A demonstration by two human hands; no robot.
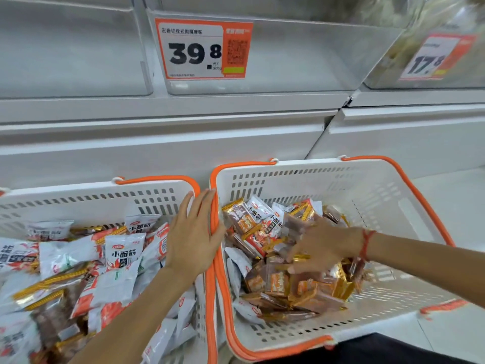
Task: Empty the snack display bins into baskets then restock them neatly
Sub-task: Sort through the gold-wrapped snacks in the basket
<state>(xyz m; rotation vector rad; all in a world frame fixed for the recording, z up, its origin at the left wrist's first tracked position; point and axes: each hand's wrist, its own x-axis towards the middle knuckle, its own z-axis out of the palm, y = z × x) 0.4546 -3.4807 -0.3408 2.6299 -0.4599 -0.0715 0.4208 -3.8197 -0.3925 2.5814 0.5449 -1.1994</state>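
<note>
Over baskets [367,179] — left grip [193,232] flat.

Retail shop, snack aisle. Clear display bins [262,56] sit on white shelving [168,132], each fronted by an orange-bordered price tag [203,49] reading 39.8 per 500 g; a second price tag [433,57] reads 17.8. Below stand two white shopping baskets with orange handles, the left basket [105,198] and right basket [328,179], holding individually wrapped snack packets [123,252].
</note>
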